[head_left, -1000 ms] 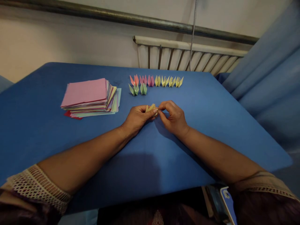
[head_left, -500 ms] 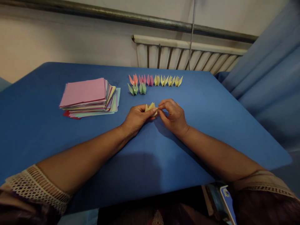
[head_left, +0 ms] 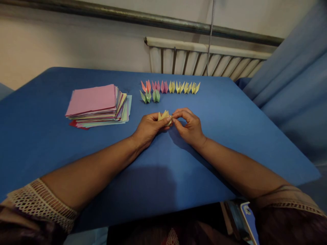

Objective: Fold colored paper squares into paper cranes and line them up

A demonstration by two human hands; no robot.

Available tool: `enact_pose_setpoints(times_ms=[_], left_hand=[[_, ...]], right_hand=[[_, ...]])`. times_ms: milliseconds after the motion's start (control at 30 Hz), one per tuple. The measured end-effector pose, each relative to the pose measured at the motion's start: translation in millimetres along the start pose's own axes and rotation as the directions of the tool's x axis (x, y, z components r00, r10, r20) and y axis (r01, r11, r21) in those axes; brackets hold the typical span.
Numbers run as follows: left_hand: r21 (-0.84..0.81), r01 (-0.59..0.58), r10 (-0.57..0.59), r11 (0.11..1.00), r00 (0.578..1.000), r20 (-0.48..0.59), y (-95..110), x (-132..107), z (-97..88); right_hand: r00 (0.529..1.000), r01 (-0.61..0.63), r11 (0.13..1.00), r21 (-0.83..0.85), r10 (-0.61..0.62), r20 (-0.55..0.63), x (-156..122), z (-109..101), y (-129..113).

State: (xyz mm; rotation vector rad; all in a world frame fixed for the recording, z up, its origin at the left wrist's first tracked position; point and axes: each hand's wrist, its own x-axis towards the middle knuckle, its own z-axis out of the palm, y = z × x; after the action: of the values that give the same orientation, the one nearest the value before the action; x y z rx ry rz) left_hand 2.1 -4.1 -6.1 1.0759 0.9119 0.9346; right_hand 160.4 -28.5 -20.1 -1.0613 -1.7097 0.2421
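Note:
A pale yellow folded paper crane (head_left: 163, 116) is held above the middle of the table, its points sticking up. My left hand (head_left: 150, 128) is closed round its lower part, thumb in front. From the other side my right hand (head_left: 189, 126) pinches the crane's right tip between thumb and forefinger. Fingers hide much of the crane's lower half. Behind the hands stand finished-looking cranes in two rows: an orange one (head_left: 146, 86), two pink ones (head_left: 164, 87) and several yellow ones (head_left: 180, 87), with two green ones (head_left: 156, 96) in front.
A thick stack of coloured paper sheets (head_left: 93, 100) lies at the left, a red sheet (head_left: 78, 124) poking out underneath. The blue-covered table (head_left: 217, 163) reaches back to a white radiator (head_left: 184, 61). A blue curtain (head_left: 293, 85) hangs at the right.
Hardly anything differs. Both hands keep their hold on the yellow crane, with only a very slight shift of the fingers; the whole view has moved a little.

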Motion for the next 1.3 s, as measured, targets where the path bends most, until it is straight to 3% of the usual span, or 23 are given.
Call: enact_pose_setpoints(times_ms=[400,733,900,1133,1300], left_hand=[[-0.015,-0.017,0.018,1.000,1.000,0.004,-0.4,0.0,-0.5],[-0.120,0.048,-0.050,0.992,0.999,-0.012,3.6,0.7,-1.4],[-0.146,0.061,-0.064,0.987,0.998,-0.012,2.0,1.0,-1.2],[-0.121,0.039,-0.037,0.992,0.999,0.015,-0.3,2.5,-2.6],[-0.114,0.016,-0.014,0.993,1.000,0.019,0.9,1.5,-1.1]], right_hand=[[1.000,-0.013,1.000,-0.025,0.014,0.028,0.9,-0.2,-2.7],[0.972,-0.231,0.945,0.233,0.234,0.015,-2.3,7.3,7.6],[0.945,-0.328,0.909,0.257,0.319,0.076,-2.7,9.9,3.3],[0.909,-0.415,0.838,0.353,0.392,0.138,-2.8,13.9,2.9],[0.910,-0.414,0.838,0.355,0.380,0.164,-3.1,13.3,6.6]])
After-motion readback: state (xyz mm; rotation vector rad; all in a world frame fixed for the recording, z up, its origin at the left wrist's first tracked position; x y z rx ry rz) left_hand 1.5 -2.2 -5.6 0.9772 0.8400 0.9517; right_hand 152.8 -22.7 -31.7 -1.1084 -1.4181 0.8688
